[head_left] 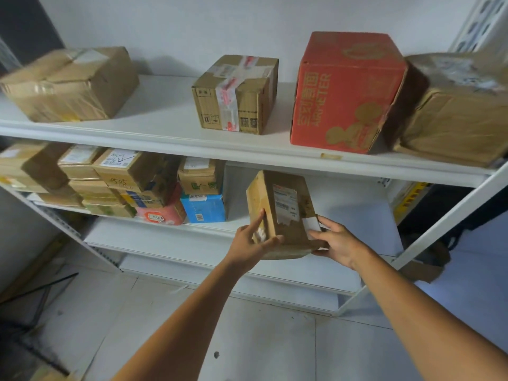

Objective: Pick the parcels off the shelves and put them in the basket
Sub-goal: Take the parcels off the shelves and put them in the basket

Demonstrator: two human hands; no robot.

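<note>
**DESK:** What did the hands have hold of?

**PHOTOGRAPHER:** A tall brown cardboard parcel with a white shipping label [283, 213], held tilted at the front edge of the white metal middle shelf [357, 215], right of its centre. The left hand [251, 243] pinched the near left corner, forefinger laid straight up the side and thumb across the front. The right hand [339, 243] clasped the lower right corner, thumb on the face and fingers curled underneath.

**DESK:** Was it clear of the shelf?

**PHOTOGRAPHER:** I could not tell; its base sat at or just above the lip. By my reading, the sound way to finish the lift was to draw it straight back toward the body. Both hands should share the weight and keep it low enough to pass under the top shelf [165, 114]. Only then turn for the basket, which was out of frame.

**DESK:** And behind?

**PHOTOGRAPHER:** Further left on the same shelf stood a blue printed carton [203, 209] and a pink wrapped packet [162, 215], beside a stack of brown boxes [110, 182]. On the top shelf, a big red printed carton [346, 92] sat near the front edge, above the parcel and a little to its right. A small taped brown box [236, 94] stood just left of it.
</note>
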